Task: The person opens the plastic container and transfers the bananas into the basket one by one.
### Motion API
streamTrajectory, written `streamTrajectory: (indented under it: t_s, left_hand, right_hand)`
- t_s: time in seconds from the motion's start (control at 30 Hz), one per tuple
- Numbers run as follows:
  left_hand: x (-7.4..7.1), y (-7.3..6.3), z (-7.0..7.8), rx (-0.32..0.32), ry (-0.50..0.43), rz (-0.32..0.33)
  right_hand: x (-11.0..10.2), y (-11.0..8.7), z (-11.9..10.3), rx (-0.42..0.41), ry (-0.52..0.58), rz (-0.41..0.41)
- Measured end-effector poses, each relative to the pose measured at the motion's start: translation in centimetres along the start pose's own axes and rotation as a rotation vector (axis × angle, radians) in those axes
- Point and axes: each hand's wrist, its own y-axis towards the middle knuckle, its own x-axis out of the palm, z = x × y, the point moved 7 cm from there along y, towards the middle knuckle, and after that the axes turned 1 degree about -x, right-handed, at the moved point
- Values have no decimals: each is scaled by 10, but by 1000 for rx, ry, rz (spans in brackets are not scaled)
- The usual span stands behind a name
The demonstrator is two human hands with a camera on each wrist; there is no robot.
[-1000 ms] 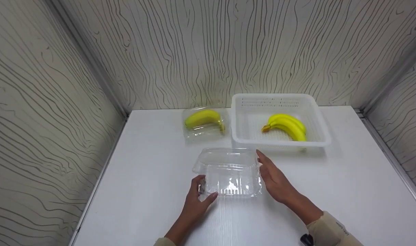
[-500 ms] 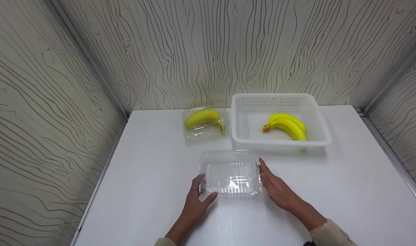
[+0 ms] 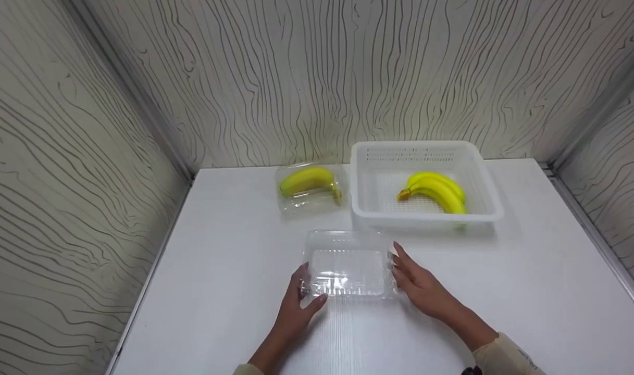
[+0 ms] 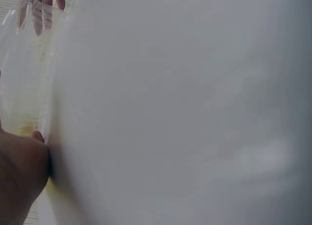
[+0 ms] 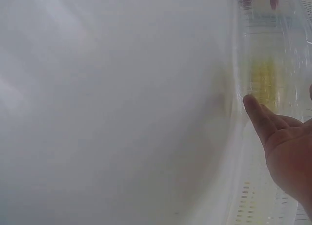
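A clear plastic clamshell box (image 3: 348,273) is on the white table in the head view, between both hands. My left hand (image 3: 294,312) grips its near left corner, thumb at the front edge and fingers along the left side. Against the right side rests my right hand (image 3: 423,291), its fingers nearly straight and pointing away from me. No fruit shows inside this box. The right wrist view shows the box's clear wall (image 5: 263,45) beside the right fingertips; the left wrist view catches part of the left hand (image 4: 22,169) at the box's edge.
Behind the box stands a second clear clamshell (image 3: 296,208) holding a banana (image 3: 307,179). To its right is a white perforated basket (image 3: 426,216) with a small bunch of bananas (image 3: 436,188) in it. Wood-grain panels (image 3: 317,78) enclose the table (image 3: 218,271) at back and sides.
The box's lid, raised and askew a second ago, has come down in line with the base. My right hand has slid slightly toward me along the side; the left has barely moved.
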Motion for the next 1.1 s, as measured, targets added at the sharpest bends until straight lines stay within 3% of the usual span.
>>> streamTrajectory:
  t_s: [0.23,0.4,0.6,0.73,0.97,1.1]
  left_hand:
    - [-1,1,2,55,-95,-49]
    - [-4,-1,4,102,-138,-72]
    - [-5,0,2,76,-168,-102]
    - [-8,0,0,56,-170,-115]
    - [-22,-2,7,86,-4,47]
    - [-28,-1,10,39,8,112]
  right_hand:
    - [-3,-1,-2,-26,4,2]
    - [-2,-2,0,7,76,-11]
    - [-3,-2,5,65,74,-5]
    - [-4,-4,2,59,64,-26]
    - [-5,-5,-4,13,111,-117]
    - [-1,-5,-4,10,177,-195]
